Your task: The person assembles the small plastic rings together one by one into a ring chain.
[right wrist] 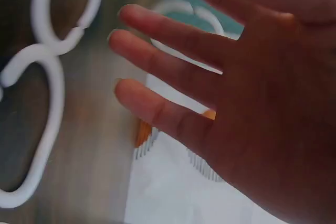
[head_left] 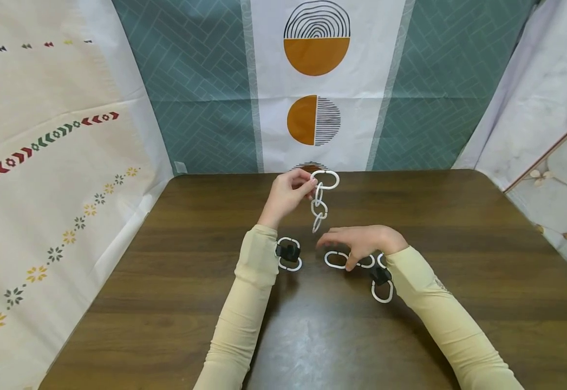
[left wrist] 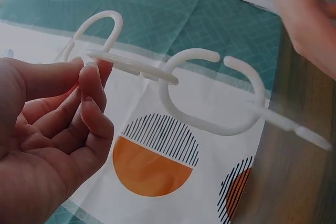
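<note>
My left hand (head_left: 290, 192) pinches a four-link chain (head_left: 318, 202); my right hand (head_left: 368, 240), spread and empty, hovers over other links (head_left: 336, 267) not yet added.

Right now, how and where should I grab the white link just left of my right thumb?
I'd pinch the white link at its left rounded end, your right hand coming from above, one fingertip in the opening: the oval looks flat on the table, and that end shows uncovered, while your hand appears to overlap the right end.
</note>
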A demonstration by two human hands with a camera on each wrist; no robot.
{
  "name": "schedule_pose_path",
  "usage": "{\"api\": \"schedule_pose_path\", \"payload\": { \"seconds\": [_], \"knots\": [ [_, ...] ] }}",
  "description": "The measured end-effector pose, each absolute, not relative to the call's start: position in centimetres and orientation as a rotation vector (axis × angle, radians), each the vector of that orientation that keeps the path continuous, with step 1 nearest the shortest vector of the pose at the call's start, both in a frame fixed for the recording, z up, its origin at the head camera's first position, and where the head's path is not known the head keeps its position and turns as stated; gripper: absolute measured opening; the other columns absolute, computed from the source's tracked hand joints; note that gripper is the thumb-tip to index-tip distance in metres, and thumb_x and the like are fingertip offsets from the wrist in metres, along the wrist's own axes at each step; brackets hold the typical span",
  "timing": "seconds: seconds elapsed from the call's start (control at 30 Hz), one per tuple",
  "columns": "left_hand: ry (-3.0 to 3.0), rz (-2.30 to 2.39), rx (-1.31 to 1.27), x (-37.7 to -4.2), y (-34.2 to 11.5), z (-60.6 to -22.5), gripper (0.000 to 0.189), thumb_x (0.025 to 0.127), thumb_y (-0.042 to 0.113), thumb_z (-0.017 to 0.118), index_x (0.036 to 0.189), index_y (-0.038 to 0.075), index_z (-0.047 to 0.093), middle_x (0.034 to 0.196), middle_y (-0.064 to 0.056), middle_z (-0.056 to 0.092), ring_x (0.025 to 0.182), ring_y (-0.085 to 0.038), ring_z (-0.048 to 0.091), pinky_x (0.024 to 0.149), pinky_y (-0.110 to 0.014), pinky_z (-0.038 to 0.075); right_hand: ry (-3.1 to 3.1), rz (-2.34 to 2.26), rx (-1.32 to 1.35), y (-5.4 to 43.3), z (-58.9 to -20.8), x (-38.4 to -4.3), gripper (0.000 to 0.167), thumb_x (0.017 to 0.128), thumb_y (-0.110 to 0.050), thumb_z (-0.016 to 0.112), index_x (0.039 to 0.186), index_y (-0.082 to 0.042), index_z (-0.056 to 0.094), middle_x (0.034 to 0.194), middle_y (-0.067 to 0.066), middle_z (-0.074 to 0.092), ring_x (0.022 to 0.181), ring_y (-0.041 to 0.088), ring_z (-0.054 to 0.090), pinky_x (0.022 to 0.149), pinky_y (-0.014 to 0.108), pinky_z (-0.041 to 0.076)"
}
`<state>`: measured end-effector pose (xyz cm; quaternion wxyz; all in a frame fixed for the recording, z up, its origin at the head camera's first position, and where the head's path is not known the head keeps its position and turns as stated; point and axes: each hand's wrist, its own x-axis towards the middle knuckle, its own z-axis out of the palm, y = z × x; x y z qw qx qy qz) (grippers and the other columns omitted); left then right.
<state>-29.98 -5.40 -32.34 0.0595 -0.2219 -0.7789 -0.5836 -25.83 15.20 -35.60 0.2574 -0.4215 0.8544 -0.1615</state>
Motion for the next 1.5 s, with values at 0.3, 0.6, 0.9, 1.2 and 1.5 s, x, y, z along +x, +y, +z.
{"api": "schedule_pose_path", "payload": {
  "seconds": [0.3, 0.6, 0.9, 1.2, 1.5],
  "knots": [
    [-2.381, -1.755, -0.711, -29.8, -4.7, -32.3, 0.014, 0.092, 0.012, 0.066, 0.095, -0.001, 0.065, 0.082, -0.019, 0.07, 0.068, -0.028, 0.063, 0.065, -0.021, 0.051, 2.342, -0.3, -1.178, 14.9, -37.1, -26.6, 0.066, 0.067, -0.002, 0.084, 0.124, -0.018, 0.054, 0.113, 0.007, 0.05, 0.108, 0.023, 0.046, 0.092, 0.035, 0.04],
    [-2.38, -1.755, -0.694, -29.8, -5.0, -32.1, 0.012, 0.092, 0.012, 0.066, 0.094, 0.0, 0.065, 0.081, -0.018, 0.07, 0.073, -0.036, 0.063, 0.069, -0.033, 0.055, 2.313, -0.199, -1.15, 13.7, -36.9, -27.9, 0.061, 0.062, -0.002, 0.087, 0.109, -0.017, 0.051, 0.099, 0.005, 0.05, 0.094, 0.018, 0.046, 0.082, 0.027, 0.04],
    [-2.357, -1.721, -0.677, -29.8, -5.4, -31.9, 0.014, 0.092, 0.012, 0.065, 0.094, -0.002, 0.065, 0.08, -0.019, 0.069, 0.069, -0.031, 0.064, 0.071, -0.038, 0.055, 2.273, -0.199, -1.034, 13.3, -36.5, -27.9, 0.057, 0.065, 0.002, 0.084, 0.103, -0.01, 0.043, 0.089, 0.003, 0.047, 0.083, 0.014, 0.047, 0.074, 0.024, 0.04],
    [-2.368, -1.691, -0.665, -29.9, -5.6, -32.0, 0.014, 0.092, 0.013, 0.065, 0.093, -0.001, 0.065, 0.079, -0.018, 0.069, 0.059, -0.007, 0.057, 0.062, -0.02, 0.048, 2.24, -0.181, -1.129, 13.8, -36.3, -28.1, 0.021, 0.08, -0.003, 0.07, 0.096, -0.006, 0.057, 0.07, -0.005, 0.051, 0.064, 0.003, 0.045, 0.063, 0.018, 0.04],
    [-2.408, -1.656, -0.652, -30.1, -5.7, -32.5, 0.014, 0.092, 0.013, 0.065, 0.092, -0.001, 0.065, 0.079, -0.019, 0.07, 0.06, -0.011, 0.059, 0.062, -0.02, 0.047, 2.359, -0.305, -1.171, 15.4, -34.4, -27.9, 0.01, 0.082, -0.003, 0.065, 0.08, -0.01, 0.058, 0.068, -0.006, 0.053, 0.062, 0.003, 0.045, 0.061, 0.019, 0.039]
  ]
}}
